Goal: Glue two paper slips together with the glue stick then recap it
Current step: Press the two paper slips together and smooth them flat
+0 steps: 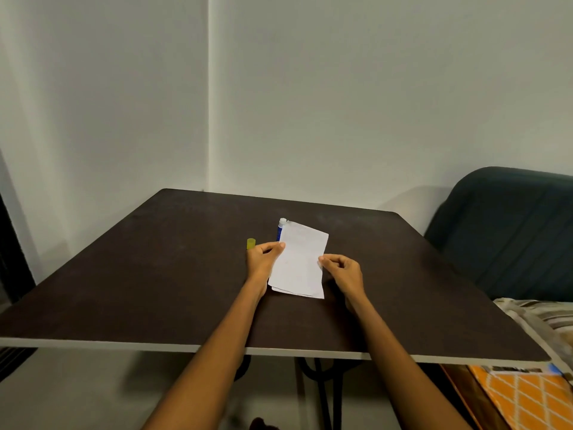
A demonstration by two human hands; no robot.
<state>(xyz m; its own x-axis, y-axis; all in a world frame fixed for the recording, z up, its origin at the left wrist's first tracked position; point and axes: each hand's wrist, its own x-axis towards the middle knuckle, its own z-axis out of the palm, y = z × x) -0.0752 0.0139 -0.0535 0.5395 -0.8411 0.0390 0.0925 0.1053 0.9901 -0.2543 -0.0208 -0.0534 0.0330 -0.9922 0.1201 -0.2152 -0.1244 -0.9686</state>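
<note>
Paper slips [299, 262] pinched between left fingers [277, 247], right fingers [324, 261]

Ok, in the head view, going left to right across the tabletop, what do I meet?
Yellow cap → left hand → paper slips → right hand. The glue stick stands behind the paper's upper left corner, overlapping it, so I leave it out of the order.
</note>
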